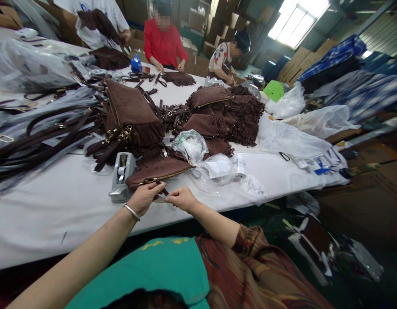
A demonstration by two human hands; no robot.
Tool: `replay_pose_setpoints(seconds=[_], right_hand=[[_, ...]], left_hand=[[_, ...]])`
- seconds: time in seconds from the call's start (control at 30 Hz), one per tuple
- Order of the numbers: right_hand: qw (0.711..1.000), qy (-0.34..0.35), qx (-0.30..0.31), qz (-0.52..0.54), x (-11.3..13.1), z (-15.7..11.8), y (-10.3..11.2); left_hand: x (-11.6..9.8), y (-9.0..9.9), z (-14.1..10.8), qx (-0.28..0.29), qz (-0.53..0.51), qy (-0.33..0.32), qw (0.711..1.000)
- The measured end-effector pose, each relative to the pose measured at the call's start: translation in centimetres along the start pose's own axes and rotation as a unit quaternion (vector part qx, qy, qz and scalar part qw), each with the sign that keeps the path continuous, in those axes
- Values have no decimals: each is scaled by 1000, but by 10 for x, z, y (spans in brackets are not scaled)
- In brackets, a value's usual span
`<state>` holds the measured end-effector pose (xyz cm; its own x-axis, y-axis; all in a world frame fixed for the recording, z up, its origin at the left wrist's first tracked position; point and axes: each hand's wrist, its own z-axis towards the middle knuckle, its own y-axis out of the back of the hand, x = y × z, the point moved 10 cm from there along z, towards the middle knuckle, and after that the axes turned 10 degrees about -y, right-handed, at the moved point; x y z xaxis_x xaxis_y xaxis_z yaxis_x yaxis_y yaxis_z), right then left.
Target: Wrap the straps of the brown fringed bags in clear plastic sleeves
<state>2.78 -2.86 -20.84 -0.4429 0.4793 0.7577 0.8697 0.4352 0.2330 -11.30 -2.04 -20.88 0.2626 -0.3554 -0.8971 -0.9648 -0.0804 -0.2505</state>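
Observation:
A brown fringed bag (163, 171) with a gold zipper lies at the near side of the white table. Just in front of its zipper, my left hand (145, 197), with a silver bangle at the wrist, is closed on a narrow brown strap (166, 191). Close beside it, my right hand (182, 199) pinches with thumb and finger at the strap's lower end. A small pale piece shows between the hands, too small to name. Left of the bag stands a grey tape dispenser (123, 176), near my left hand.
Stacked brown fringed bags (224, 111) fill the table's middle, with another pile (134, 107) and loose straps (57, 128) to the left. Crumpled clear plastic (214, 167) lies right of the near bag. Across the table, several people handle brown pieces. Cartons (295, 62) stand behind.

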Motion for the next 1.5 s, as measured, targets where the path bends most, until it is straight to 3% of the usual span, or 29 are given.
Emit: replay_pose_setpoints(seconds=[0.27, 0.43, 0.57, 0.73, 0.93, 1.13, 1.27, 1.5], right_hand=[[997, 70, -2, -23, 20, 1, -4], [999, 35, -17, -9, 20, 11, -7], [1000, 5, -26, -14, 15, 19, -13], [987, 14, -31, -157, 9, 26, -30], [975, -41, -17, -218, -26, 27, -50], [976, -141, 18, -164, -70, 22, -58], [977, -165, 45, -130, -81, 30, -63], [971, -201, 60, -111, -96, 47, -61]], left_hand=[[4, -6, -4, 57, 5, 14, 998], [14, -7, -17, 48, -40, 65, 996], [33, -12, -39, 61, -126, 134, 981], [66, -4, -60, 14, -193, 192, 962], [103, 3, -83, -28, -244, 253, 936], [133, -3, -98, -40, -248, 290, 924], [142, 3, -91, -90, -237, 267, 930], [140, 12, -72, -144, -197, 201, 949]])
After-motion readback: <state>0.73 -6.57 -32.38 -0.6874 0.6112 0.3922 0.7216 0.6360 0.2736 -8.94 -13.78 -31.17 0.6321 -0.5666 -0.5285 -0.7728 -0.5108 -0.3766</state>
